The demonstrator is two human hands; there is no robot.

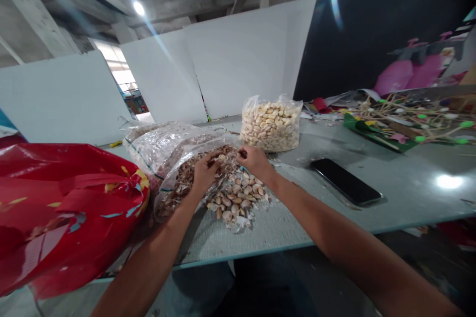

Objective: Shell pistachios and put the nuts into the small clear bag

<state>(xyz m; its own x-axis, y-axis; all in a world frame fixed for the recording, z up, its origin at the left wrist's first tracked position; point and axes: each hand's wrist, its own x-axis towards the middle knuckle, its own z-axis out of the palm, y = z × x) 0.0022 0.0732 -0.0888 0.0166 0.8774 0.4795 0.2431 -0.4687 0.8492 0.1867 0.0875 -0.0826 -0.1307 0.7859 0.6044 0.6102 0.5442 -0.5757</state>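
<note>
My left hand (pixel 205 172) is over a heap of dry garlic skins (pixel 189 171), its thumb and fingers bent around a pale garlic clove (pixel 222 157) at the fingertips. Close by on the right, my right hand (pixel 256 161) is curled with its fingers closed; whatever it grips, if anything, is hidden. Just under it shows a small blue piece (pixel 244 170) that I cannot identify. Unpeeled garlic cloves (pixel 236 198) lie in a pile on the table below both hands. Behind them stands a clear bag of peeled garlic cloves (pixel 271 126).
A large red plastic bag (pixel 74 208) takes up the left side. Beside it, a clear plastic sack (pixel 167 141) bulges on the table (pixel 297 223). A black phone (pixel 345 181) lies at right, near craft sticks (pixel 427 119) and pink spray bottles (pixel 409 72).
</note>
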